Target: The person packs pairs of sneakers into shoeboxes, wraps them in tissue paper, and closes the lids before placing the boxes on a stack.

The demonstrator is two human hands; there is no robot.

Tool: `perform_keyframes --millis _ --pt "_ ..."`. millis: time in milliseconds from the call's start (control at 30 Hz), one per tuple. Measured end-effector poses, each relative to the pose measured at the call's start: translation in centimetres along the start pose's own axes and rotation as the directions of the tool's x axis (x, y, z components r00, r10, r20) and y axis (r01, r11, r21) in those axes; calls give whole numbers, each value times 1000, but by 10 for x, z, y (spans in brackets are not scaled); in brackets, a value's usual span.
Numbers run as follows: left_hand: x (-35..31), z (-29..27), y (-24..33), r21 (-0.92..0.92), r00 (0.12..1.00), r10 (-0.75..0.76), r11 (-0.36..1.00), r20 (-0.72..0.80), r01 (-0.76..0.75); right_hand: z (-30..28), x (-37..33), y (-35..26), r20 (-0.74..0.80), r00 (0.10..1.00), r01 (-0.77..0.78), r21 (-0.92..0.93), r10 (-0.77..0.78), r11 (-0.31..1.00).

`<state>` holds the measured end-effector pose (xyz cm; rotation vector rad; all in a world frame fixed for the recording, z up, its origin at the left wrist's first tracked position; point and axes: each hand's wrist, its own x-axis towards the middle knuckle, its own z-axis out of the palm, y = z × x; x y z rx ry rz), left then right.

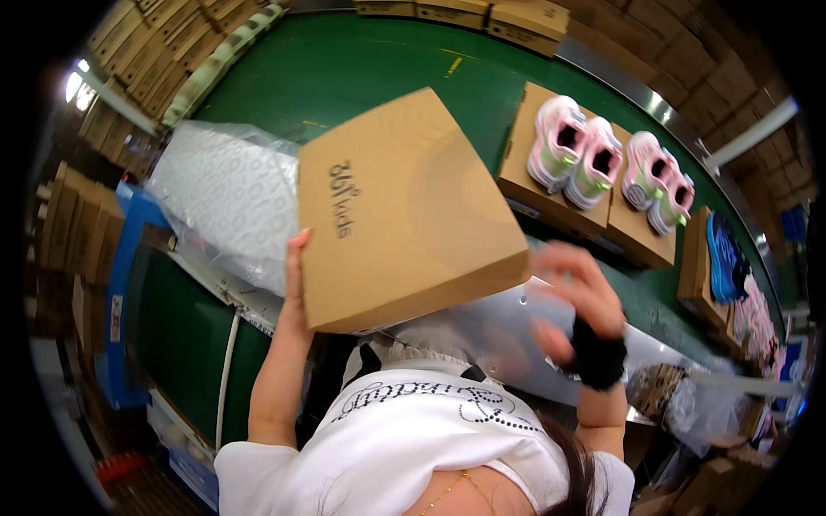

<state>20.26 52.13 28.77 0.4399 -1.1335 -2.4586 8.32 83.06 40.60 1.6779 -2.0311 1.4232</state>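
Note:
A brown cardboard shoebox (404,206), its lid on, is held up tilted in front of me over the green conveyor belt. At its left side my left hand (297,271) grips the edge, thumb on the lid and the other fingers hidden beneath. Near the box's right corner, my right hand (572,297) is apart from it, blurred by motion, fingers spread and nothing seen in them. A black band is around that wrist. To the right, pairs of pink, white and green children's sneakers (575,153) rest on top of other shoeboxes (523,168).
A clear plastic bag of white printed sheets (228,193) lies left of the box. Past the sneakers, a box holds blue and pink shoes (727,256). More shoeboxes (527,24) line the far edge, and stacks rise at the left. A metal ledge (490,331) runs before me.

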Motion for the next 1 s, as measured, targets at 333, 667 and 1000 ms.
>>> perform_keyframes --millis 333,667,1000 --pt "-129 -117 71 6 725 510 820 -463 -573 -1 19 -56 -183 881 358 862 -437 359" --pt "-160 -214 24 -259 307 -90 778 -948 -573 -24 37 105 -121 979 72 -560 -167 826" --pt "4 -157 12 51 837 1 998 -547 32 -33 37 257 -204 857 -413 -821 473 394"
